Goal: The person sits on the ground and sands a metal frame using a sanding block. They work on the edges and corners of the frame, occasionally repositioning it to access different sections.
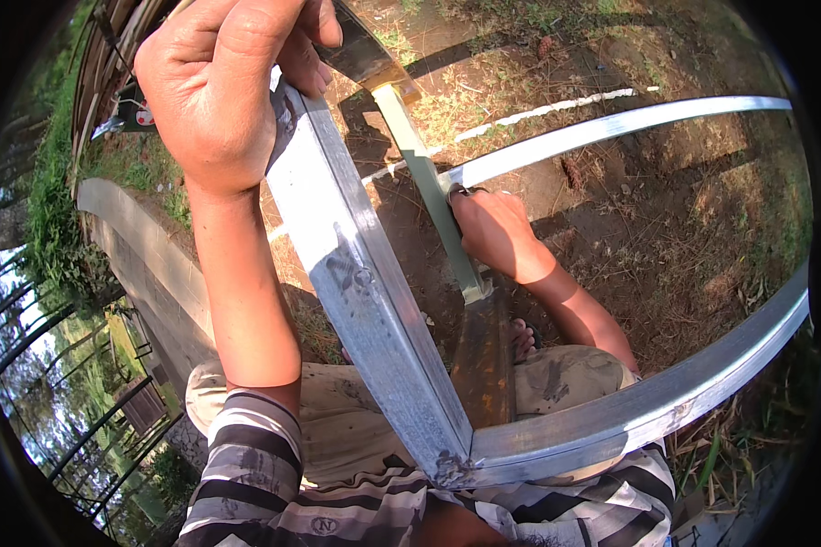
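A galvanized square-tube frame [376, 321] rises in front of my torso, one corner low near my shirt. My left hand [226, 96] is curled over the upper end of its near tube, thumb and fingers against the metal. Behind this tube, a green-coated bar [431, 198] joins a dark upper steel piece [362, 48] to a rust-stained lower steel piece [482, 355]. My right hand [496, 229] is bent closed against the bar's right side, beside the end of a bright metal tube [588, 133]. Its fingertips are hidden, with a small dark thing near them.
Another galvanized tube [657, 410] curves right from the low corner, across my right knee [568, 383]. Bare soil with dry needles [643, 225] lies below. A pale concrete strip [150, 273] runs at left, beside green plants [58, 225] and stacked wood [102, 68].
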Motion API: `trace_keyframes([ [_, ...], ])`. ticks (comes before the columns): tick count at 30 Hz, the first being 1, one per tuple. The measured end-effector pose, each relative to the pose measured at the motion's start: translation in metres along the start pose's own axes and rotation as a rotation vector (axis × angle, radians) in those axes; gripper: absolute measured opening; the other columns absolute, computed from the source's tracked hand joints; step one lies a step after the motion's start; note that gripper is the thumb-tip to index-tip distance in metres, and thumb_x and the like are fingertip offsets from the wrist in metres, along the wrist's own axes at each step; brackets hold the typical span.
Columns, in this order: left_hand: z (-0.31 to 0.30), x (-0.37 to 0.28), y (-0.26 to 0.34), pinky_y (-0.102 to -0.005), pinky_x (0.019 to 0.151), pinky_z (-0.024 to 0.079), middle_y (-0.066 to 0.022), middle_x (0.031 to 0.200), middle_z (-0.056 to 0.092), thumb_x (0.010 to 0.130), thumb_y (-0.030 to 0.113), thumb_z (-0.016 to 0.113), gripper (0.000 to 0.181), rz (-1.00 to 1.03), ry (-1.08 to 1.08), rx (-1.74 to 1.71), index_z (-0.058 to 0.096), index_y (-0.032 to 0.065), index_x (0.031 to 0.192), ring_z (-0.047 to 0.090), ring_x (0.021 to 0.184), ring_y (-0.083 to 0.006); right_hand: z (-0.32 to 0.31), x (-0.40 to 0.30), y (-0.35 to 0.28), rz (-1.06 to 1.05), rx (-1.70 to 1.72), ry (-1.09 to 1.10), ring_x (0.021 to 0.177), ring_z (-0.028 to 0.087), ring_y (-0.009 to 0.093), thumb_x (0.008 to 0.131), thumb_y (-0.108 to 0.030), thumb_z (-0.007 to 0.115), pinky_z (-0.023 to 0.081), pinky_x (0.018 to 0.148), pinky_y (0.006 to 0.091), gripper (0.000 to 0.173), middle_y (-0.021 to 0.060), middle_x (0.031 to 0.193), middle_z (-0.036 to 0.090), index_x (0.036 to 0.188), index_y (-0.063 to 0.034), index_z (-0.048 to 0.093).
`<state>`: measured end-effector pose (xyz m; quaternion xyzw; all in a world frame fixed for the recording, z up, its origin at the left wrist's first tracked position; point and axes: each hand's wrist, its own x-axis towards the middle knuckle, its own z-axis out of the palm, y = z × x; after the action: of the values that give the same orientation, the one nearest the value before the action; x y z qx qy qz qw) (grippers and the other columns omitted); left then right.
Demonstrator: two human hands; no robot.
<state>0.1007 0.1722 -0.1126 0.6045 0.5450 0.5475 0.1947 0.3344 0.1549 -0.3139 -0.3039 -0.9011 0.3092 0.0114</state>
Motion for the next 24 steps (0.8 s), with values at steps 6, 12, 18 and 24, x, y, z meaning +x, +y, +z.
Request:
trace_keyframes([
  [6, 0.001, 0.001, -0.001, -0.0294, 0.055, 0.052, -0.0158, 0.074, 0.066, 0.1, 0.018, 0.054, 0.034, 0.014, 0.003, -0.007, 0.067, -0.0117, 0.092, 0.058, 0.052, -0.0171, -0.038, -0.013, 0.009, -0.014, 0.138, 0.113, 0.083, 0.071, 0.039, 0.082, -0.007, 0.061, 0.056, 0.073, 0.049, 0.015, 0.0195, 0.083, 0.072, 0.094, -0.0034, 0.07],
  [12, -0.003, -0.001, 0.001, -0.0281, 0.054, 0.052, -0.0148, 0.074, 0.066, 0.1, 0.02, 0.056, 0.034, -0.022, 0.0, 0.021, 0.068, -0.0104, 0.089, 0.057, 0.05, -0.0159, -0.096, 0.018, 0.005, -0.24, -0.259, 0.396, 0.095, 0.071, 0.033, 0.079, -0.009, 0.065, 0.048, 0.097, 0.0511, 0.017, 0.0114, 0.088, 0.071, 0.094, -0.0096, 0.073],
  [18, 0.005, 0.004, 0.003, -0.0275, 0.053, 0.051, -0.0125, 0.071, 0.065, 0.1, 0.021, 0.057, 0.035, 0.014, -0.027, 0.049, 0.067, -0.0073, 0.083, 0.057, 0.05, -0.0147, -0.019, 0.062, 0.028, -0.279, -0.189, -0.046, 0.08, 0.071, 0.034, 0.08, -0.01, 0.064, 0.048, 0.089, 0.0533, 0.008, 0.0148, 0.073, 0.068, 0.076, -0.0082, 0.07],
  [24, 0.003, 0.002, 0.003, -0.0272, 0.052, 0.05, -0.0125, 0.071, 0.064, 0.1, 0.023, 0.056, 0.036, -0.018, -0.011, 0.013, 0.067, -0.0071, 0.083, 0.057, 0.049, -0.0152, -0.039, 0.074, 0.024, -0.261, -0.093, -0.152, 0.085, 0.071, 0.038, 0.083, -0.013, 0.062, 0.055, 0.073, 0.0492, 0.015, 0.0183, 0.083, 0.072, 0.087, -0.0056, 0.074],
])
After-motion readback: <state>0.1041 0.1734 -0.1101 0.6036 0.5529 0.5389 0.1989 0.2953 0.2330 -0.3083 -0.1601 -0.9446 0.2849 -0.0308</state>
